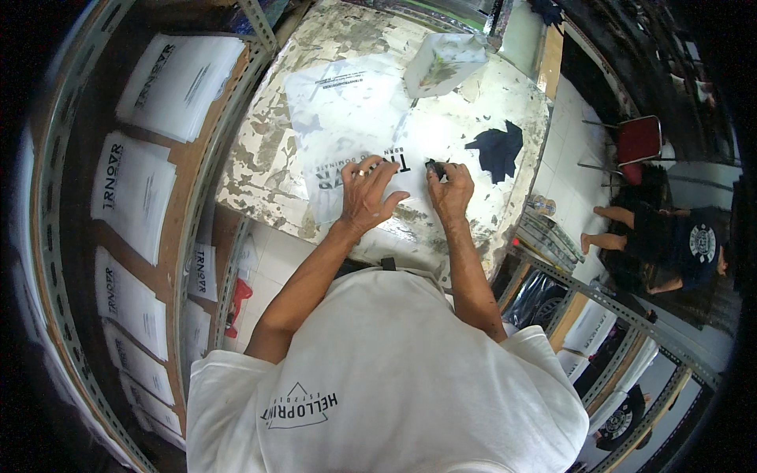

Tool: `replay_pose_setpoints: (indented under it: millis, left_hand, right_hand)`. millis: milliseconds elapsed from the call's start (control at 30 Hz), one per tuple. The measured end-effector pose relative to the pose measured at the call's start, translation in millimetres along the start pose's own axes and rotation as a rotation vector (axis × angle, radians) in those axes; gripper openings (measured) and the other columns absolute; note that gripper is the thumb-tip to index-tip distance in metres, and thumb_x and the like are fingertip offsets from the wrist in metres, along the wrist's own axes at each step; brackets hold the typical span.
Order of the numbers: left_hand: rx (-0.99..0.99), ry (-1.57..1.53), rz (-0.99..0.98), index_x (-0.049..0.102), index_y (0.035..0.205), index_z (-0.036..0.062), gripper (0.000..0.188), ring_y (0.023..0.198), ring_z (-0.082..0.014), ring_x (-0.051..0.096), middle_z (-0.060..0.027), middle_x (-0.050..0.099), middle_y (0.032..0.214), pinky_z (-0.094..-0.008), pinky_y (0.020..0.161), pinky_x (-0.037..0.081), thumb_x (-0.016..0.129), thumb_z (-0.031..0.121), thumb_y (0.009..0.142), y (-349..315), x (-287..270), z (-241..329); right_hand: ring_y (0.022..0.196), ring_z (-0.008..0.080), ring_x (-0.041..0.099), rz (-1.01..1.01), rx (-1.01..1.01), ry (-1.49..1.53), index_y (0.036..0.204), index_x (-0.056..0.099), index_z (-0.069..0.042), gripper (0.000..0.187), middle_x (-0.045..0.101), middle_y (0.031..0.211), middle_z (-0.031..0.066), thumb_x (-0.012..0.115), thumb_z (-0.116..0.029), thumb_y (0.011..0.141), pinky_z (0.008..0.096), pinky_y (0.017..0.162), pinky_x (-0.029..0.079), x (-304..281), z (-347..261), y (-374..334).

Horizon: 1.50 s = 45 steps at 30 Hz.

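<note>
A translucent white plastic bag (pixel 347 102) printed with black letters lies flat on the worn, paint-blotched table (pixel 264 169). My left hand (pixel 369 195), a ring on one finger, rests on the bag's near part with its fingers spread over the print. Just right of the lettering, my right hand (pixel 451 193) pinches a small dark wad (pixel 434 168) against the surface. The wad looks like cloth, but fingers partly cover it. A crumpled dark navy cloth (pixel 498 151) lies to the right of my right hand.
At the table's far side stands a whitish translucent container (pixel 448 67) with a green and yellow patch. Metal shelving on the left holds stacks of printed white bags (pixel 138 193). Beyond the table's right edge are a red chair (pixel 637 140), a person (pixel 670 240) and another rack (pixel 623 315).
</note>
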<state>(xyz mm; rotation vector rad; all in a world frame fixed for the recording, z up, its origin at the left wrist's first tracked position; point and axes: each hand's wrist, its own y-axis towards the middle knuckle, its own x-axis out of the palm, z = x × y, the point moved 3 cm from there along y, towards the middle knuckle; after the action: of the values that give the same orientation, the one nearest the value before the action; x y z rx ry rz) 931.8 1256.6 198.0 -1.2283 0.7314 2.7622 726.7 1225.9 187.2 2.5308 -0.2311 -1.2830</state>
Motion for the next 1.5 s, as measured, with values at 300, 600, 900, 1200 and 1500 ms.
replay_pose_setpoints:
  millis: [300, 600, 900, 1200, 1500]
  left_hand:
    - [0.124, -0.104, -0.207, 0.072, 0.112, 0.0110, 0.038, 0.116, -0.0240, 0.058, -0.0023, 0.069, 0.124, -0.0459, 0.100, 0.036, 0.079, 0.031, 0.080, -45, 5, 7]
    - [0.100, -0.155, -0.218, 0.070, 0.112, 0.0085, 0.040, 0.115, -0.0227, 0.057, -0.0019, 0.067, 0.124, -0.0441, 0.099, 0.037, 0.079, 0.030, 0.079, -48, 9, 3]
    - [0.088, -0.178, -0.228, 0.071, 0.112, 0.0085, 0.042, 0.113, -0.0225, 0.057, -0.0013, 0.067, 0.125, -0.0417, 0.098, 0.037, 0.080, 0.032, 0.078, -48, 10, 2]
    - [0.085, -0.176, -0.229, 0.071, 0.111, 0.0091, 0.045, 0.112, -0.0217, 0.056, -0.0006, 0.067, 0.124, -0.0417, 0.097, 0.037, 0.082, 0.035, 0.075, -46, 9, 1]
    - [0.086, -0.174, -0.222, 0.072, 0.109, 0.0091, 0.047, 0.111, -0.0215, 0.056, -0.0006, 0.068, 0.123, -0.0412, 0.096, 0.036, 0.083, 0.037, 0.073, -45, 9, 1]
  right_hand:
    - [0.079, 0.0378, 0.060, -0.015, 0.009, 0.076, 0.088, 0.071, 0.001, 0.019, 0.064, 0.083, 0.0177, 0.078, -0.011, 0.075, 0.0473, 0.069, 0.049, -2, -19, -21]
    - [0.080, 0.0376, 0.061, -0.037, 0.010, -0.081, 0.088, 0.070, 0.000, 0.015, 0.064, 0.081, 0.0172, 0.075, -0.010, 0.078, 0.0465, 0.071, 0.050, 10, -15, -16]
    - [0.080, 0.0381, 0.061, -0.006, 0.030, -0.084, 0.084, 0.069, -0.001, 0.013, 0.064, 0.081, 0.0175, 0.075, -0.010, 0.077, 0.0474, 0.069, 0.050, 14, -16, -16]
    - [0.080, 0.0377, 0.061, -0.008, 0.043, -0.090, 0.089, 0.072, 0.000, 0.015, 0.065, 0.081, 0.0174, 0.073, -0.013, 0.080, 0.0465, 0.070, 0.050, 18, -20, -19]
    - [0.078, 0.0371, 0.061, 0.008, 0.057, -0.107, 0.085, 0.070, -0.001, 0.014, 0.066, 0.080, 0.0171, 0.075, -0.012, 0.078, 0.0477, 0.069, 0.050, 18, -16, -20]
